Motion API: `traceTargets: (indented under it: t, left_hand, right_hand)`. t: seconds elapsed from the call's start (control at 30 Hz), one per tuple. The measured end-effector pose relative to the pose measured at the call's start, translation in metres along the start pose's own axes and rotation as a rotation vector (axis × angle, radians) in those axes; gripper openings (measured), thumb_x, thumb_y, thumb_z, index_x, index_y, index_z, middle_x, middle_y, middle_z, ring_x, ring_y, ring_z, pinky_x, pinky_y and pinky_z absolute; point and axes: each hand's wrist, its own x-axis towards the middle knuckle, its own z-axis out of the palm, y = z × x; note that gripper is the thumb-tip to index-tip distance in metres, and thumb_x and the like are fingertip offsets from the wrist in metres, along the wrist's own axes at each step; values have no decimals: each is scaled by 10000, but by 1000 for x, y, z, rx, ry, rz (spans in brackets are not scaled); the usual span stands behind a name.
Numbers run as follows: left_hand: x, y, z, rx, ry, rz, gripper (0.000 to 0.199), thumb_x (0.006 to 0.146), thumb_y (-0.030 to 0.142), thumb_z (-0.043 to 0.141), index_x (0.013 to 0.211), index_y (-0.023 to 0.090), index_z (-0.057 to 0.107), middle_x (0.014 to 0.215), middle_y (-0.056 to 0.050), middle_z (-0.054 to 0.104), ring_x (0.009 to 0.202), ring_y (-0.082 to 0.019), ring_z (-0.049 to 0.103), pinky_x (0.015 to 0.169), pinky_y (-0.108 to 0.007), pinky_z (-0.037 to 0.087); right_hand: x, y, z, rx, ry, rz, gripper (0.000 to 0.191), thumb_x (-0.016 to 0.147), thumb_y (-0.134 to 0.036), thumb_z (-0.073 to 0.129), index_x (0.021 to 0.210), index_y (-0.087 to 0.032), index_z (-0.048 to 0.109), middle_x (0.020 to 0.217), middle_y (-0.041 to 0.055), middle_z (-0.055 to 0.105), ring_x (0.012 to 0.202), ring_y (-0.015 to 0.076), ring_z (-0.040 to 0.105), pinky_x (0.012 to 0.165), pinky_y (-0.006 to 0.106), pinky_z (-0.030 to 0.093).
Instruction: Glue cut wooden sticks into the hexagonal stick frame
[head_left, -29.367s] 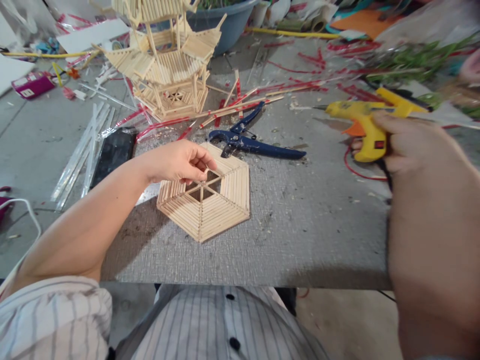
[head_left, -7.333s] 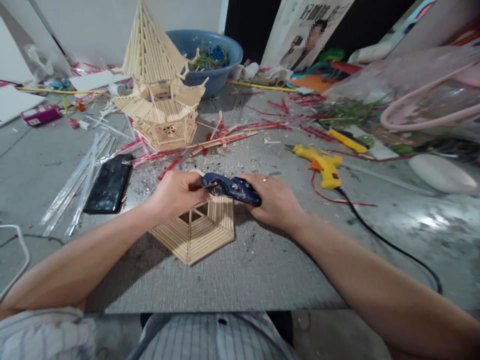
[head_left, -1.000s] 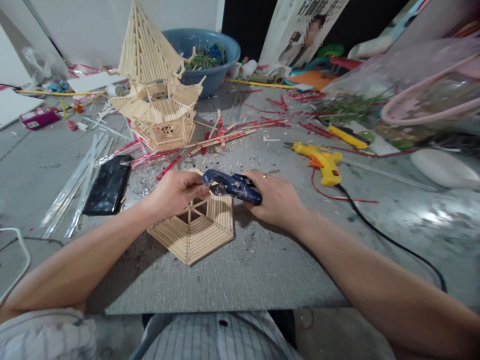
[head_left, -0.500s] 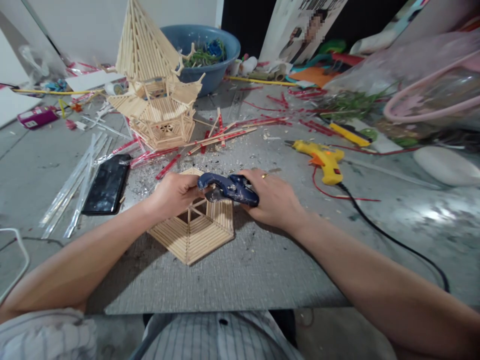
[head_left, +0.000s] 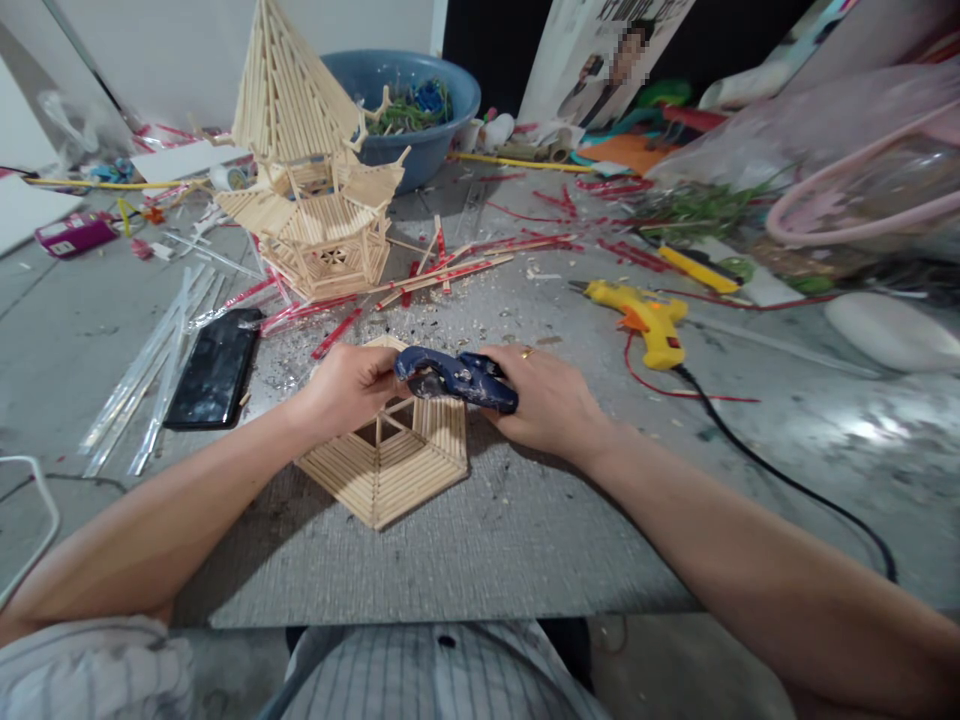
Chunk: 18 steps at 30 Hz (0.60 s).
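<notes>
At mat centre: flat hexagonal wooden-stick panel (head_left: 390,460) | left hand (head_left: 349,385), fingers pinched on its 12 o'clock edge | right hand (head_left: 547,400), fingers wrapped round dark blue cutters (head_left: 454,375), blades over that edge | yellow glue gun (head_left: 645,320) at 2 o'clock.

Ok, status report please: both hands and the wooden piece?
Right hand grips blue cutters. Left hand steadies hexagonal stick frame on mat. Cutter head at frame's top edge. Nothing blocking.
</notes>
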Motion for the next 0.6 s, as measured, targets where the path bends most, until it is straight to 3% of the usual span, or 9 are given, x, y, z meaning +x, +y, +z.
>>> traceTargets:
  t: [0.33,0.6]
  left_hand:
    - [0,-1,1,-63,-23,-38,180,802,192,519,715,120,659,573,29,610,546,-57,524,507,-144,372]
    - [1,1,0,-17,-1,-13,198,787,224,524,676,112,644,507,50,503,515,-47,446,476,-142,326]
  right_hand:
    - [1,2,-1,19,6,-22,445,697,-262,539,1125,-142,531,1006,139,662,892,266,618,734,351,439]
    - [0,2,0,8,17,-30,436,699,-264,534,1120,-152,537,1017,135,670,887,264,624,736,356,443]
